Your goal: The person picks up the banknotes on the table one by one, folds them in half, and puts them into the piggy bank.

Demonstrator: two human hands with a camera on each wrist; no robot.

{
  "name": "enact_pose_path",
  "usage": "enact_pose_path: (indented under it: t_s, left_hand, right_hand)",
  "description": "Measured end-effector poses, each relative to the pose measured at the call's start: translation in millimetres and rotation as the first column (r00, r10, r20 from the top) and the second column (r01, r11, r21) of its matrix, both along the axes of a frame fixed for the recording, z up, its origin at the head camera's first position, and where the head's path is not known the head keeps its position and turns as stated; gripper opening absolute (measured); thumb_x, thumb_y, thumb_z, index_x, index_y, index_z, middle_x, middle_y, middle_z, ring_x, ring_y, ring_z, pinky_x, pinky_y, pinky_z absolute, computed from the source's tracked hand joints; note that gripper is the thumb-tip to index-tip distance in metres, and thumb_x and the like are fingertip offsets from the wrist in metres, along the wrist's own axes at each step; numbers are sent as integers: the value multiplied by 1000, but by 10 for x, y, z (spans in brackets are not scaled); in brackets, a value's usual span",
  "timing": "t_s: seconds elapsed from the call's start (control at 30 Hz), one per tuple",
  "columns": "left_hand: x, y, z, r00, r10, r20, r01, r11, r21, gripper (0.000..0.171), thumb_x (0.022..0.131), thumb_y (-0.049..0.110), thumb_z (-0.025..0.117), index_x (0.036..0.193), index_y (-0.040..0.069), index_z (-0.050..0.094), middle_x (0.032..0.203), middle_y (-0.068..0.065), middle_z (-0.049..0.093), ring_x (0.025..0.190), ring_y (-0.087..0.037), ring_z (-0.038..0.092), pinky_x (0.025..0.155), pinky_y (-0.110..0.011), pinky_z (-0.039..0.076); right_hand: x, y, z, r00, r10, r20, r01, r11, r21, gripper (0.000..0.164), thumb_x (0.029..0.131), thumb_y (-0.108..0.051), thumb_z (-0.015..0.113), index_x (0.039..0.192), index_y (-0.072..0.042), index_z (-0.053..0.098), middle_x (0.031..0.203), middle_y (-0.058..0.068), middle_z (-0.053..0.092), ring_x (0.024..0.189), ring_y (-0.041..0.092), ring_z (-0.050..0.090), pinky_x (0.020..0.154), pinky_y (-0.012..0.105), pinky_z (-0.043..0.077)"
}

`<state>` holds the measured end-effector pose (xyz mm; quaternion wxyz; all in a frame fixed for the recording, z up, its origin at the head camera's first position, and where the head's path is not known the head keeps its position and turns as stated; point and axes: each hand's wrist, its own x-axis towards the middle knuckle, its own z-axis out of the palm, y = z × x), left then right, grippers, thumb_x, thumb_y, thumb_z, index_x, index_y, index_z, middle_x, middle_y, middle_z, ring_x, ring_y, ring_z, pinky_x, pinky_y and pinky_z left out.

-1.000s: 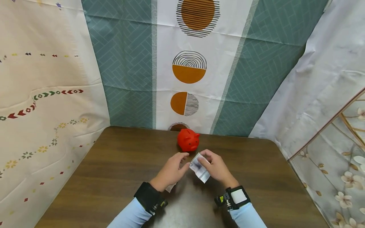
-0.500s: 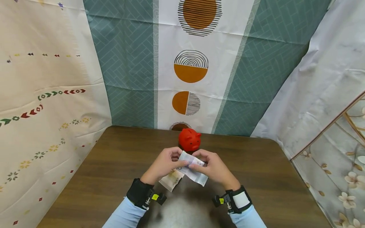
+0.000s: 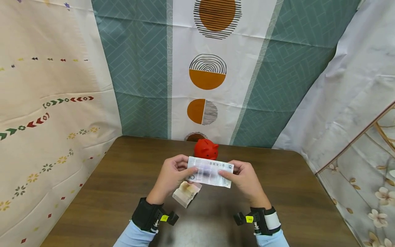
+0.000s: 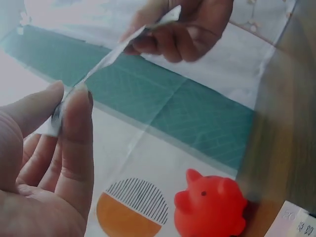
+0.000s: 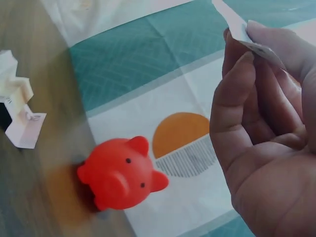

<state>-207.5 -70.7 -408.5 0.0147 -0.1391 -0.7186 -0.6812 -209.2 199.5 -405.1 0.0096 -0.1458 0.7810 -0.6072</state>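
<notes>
A pale banknote (image 3: 210, 171) with purple-grey print is stretched out between both hands above the table. My left hand (image 3: 172, 175) pinches its left end between thumb and fingers. The right end is pinched the same way by my right hand (image 3: 246, 178). Seen nearly edge-on in the left wrist view, the banknote (image 4: 111, 57) looks slightly wavy. Just behind it stands a red piggy bank (image 3: 206, 148), its lower front partly covered by the note. A second banknote (image 3: 186, 195), yellowish and creased, lies on the table below my left hand; the right wrist view shows its folds.
The brown wooden table (image 3: 123, 192) runs back to a hanging cloth (image 3: 139, 85) with green and white panels. Patterned cloths hang at the left and right sides. The piggy bank sits near the table's back edge.
The note, held crumpled in the right hand a second ago, is now gripped by both hands and pulled flat. The hands moved apart. The creased note on the table came into fuller view.
</notes>
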Motion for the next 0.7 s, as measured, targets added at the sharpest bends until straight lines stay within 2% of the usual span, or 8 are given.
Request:
enact_pose_path:
  t_s: [0.1,0.23,0.33,0.47,0.57,0.63,0.7]
  left_hand:
    - [30,-17,18,1000,6,-12,-6,1000,-10,24,85,8,83,104,1,71,91,-17,76,70,-20,68,58,-26,59]
    - [73,-30,65,998,32,-48,-34,999,-35,22,84,11,84,101,2,73,88,-14,76,69,-19,68,59,-25,58]
    - [112,-35,103,997,54,-63,-55,998,-19,20,83,13,85,99,3,77,87,-13,77,67,-18,69,63,-25,59]
    - [158,-47,148,997,35,-71,-31,998,54,20,83,12,85,98,0,79,90,-18,77,64,-17,70,58,-27,59]
    - [186,-60,186,996,20,-83,-14,997,74,19,83,11,85,97,-1,79,90,-20,76,62,-17,69,57,-27,59]
    - [197,-68,210,996,15,-90,-9,998,60,18,84,11,85,97,0,79,89,-18,76,63,-16,69,57,-27,59]
    - [203,-73,229,996,0,-92,5,999,49,18,84,12,84,97,1,79,89,-17,75,61,-16,68,57,-27,59]
  right_hand:
    - [36,14,41,999,-50,3,50,999,-16,24,88,-18,82,102,2,76,92,5,79,74,18,72,65,26,59]
    - [75,28,79,995,-94,-45,94,996,6,20,89,-18,81,92,1,77,85,0,77,69,15,68,56,24,53]
    - [120,33,115,992,-92,-88,92,996,-1,18,90,-16,79,89,2,76,83,-2,76,68,13,66,55,24,51]
    - [200,38,166,991,-41,-126,33,997,-65,14,94,-9,74,95,5,74,85,-3,75,69,11,66,59,24,54]
    - [246,43,193,990,-10,-143,-6,994,-109,11,95,-4,70,96,7,72,87,-4,74,70,11,67,61,24,55]
    - [265,44,209,989,-17,-146,-2,992,-126,9,94,-2,70,95,7,71,85,-4,73,69,11,65,60,23,54]
    - [280,41,223,989,-55,-139,37,991,-131,9,93,-2,72,93,7,71,82,-4,72,68,11,63,59,22,52]
